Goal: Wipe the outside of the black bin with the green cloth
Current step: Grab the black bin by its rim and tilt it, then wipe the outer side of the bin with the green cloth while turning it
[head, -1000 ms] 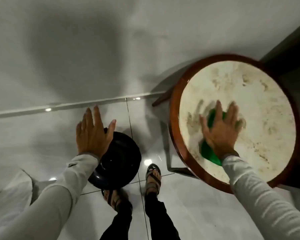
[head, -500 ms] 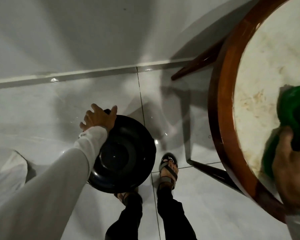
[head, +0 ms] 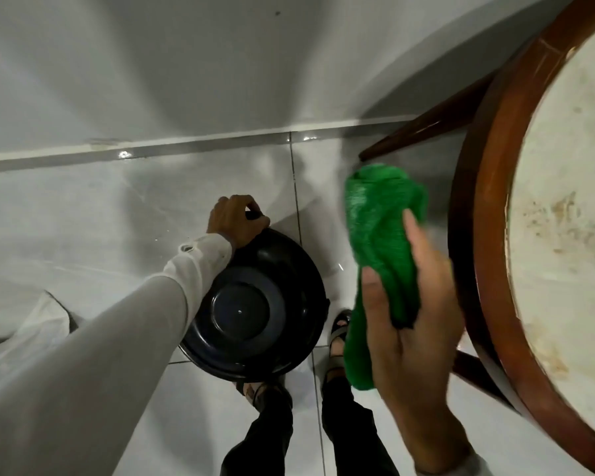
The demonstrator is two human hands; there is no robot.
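The black bin (head: 255,304) stands on the white tiled floor just in front of my feet, seen from above, round with a darker disc in its middle. My left hand (head: 236,219) is closed on its far rim. The green cloth (head: 380,255) hangs bunched in my right hand (head: 413,338), held in the air to the right of the bin and left of the table, not touching the bin.
A round table (head: 488,235) with a brown wooden rim and a stained pale top fills the right side; its dark legs (head: 423,128) reach toward the wall. A white wall and skirting run across the top. A white fabric piece (head: 38,324) lies at left.
My right hand lifted the green cloth off the table top and carried it left toward the bin. My left hand went from flat above the bin to gripping its far rim.
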